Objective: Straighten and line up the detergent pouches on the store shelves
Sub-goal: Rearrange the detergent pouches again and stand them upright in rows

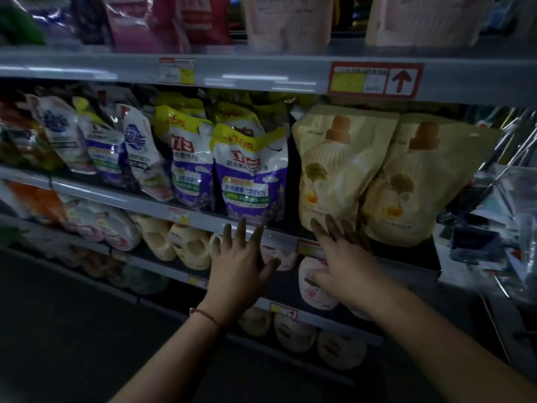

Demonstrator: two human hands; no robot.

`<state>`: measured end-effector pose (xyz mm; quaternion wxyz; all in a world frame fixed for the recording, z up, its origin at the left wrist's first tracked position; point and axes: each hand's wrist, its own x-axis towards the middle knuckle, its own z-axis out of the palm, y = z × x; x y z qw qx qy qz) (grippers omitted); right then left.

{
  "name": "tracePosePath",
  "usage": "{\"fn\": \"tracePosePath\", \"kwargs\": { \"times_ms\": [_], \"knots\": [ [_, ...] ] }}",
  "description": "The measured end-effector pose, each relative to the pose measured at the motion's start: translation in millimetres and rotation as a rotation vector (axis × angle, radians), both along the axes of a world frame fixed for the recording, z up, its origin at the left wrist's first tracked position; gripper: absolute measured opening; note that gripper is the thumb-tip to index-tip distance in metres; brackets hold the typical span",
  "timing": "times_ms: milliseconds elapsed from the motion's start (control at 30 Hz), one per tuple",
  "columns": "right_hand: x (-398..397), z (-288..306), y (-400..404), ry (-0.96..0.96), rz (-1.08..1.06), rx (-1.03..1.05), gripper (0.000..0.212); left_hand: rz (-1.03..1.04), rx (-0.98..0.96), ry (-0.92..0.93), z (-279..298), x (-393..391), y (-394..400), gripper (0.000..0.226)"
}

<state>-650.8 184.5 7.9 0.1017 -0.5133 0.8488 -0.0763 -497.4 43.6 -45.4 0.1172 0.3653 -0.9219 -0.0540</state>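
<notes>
Step in hand: the person appears to be squaring up the fronts of the pouches on the middle shelf [203, 219], working at the gap between the purple-and-yellow pouch [251, 173] and the left cream pouch [334, 170].
Left hand: the left hand [241, 260] is spread, fingers straight, holding nothing; its fingertips reach up to the shelf lip just under the purple-and-yellow pouch, and whether they touch the pouch itself cannot be told.
Right hand: the right hand [345, 257] is likewise loose and flat, grasping nothing, its fingertips laid against the bottom edge of the left cream pouch.
Task's things: the detergent pouches stand in a row on the middle shelf; the cream pair sits at the right end, the right cream pouch [421, 184] overlapped by its neighbour and leaning right.
Row to the left: a second purple pouch [189, 158] and the blue-and-white pouches [136, 152] lean at differing angles, none upright.
Next move, as a judgement: it probably calls for a push at the base of the cream pouch to set it upright, then closing the dark gap beside the purple one.
Risk: soft pouches slump, so a push low down may tip the top forward.
Upper shelf: pink pouches [186, 21] and pale ones [287, 21].
Lower shelves: cream jugs [189, 248] lie with handles outward; pale pouches [316, 286] sit beneath the right hand.
</notes>
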Motion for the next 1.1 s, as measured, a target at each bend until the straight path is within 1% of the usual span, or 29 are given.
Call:
{"fn": "tracePosePath", "kwargs": {
  "times_ms": [100,233,400,533,600,700,767,867,967,1033,1100],
  "knots": [
    [31.0,0.8,-18.9,0.006,0.043,-0.018,0.086,0.027,0.007,-0.027,-0.5,34.1,-14.2,0.081],
    [79.5,0.9,-49.8,0.026,0.076,-0.018,0.085,0.057,-0.007,-0.017,5.4,89.1,-51.0,0.078],
    [154.9,5.0,-108.5,-0.049,0.088,-0.013,0.083,0.071,-0.031,-0.005,22.2,177.2,-107.9,0.083],
    [209.0,5.7,-160.3,-0.1,0.07,-0.09,0.083,0.046,-0.054,-0.025,36.7,231.5,-149.9,0.087],
    [231.6,8.1,-180.3,-0.146,0.058,-0.134,0.082,0.026,-0.081,-0.019,41.2,249.7,-170.8,0.085],
    [258.4,14.6,-202.6,-0.233,0.034,-0.189,0.08,0.02,-0.09,-0.028,49.3,266.3,-195.4,0.078],
    [268.3,19.2,-217.1,-0.267,0.021,-0.219,0.08,0.012,-0.082,-0.037,53.7,270.7,-210.6,0.077],
    [269.2,21.0,-243.0,-0.299,-0.01,-0.236,0.08,-0.008,-0.069,-0.01,57.4,272.0,-233.5,0.078],
    [264.7,19.8,-270.2,-0.353,-0.031,-0.251,0.077,0.009,-0.029,0.029,52.6,271.9,-255.2,0.072],
    [258.1,16.4,-289.9,-0.459,-0.088,-0.273,0.073,0.018,-0.01,0.026,48.0,270.7,-268.5,0.069],
    [249.0,14.6,-312.7,-0.603,-0.152,-0.352,0.065,0.019,0.007,0.021,43.2,267.5,-284.0,0.07]
  ]
}}
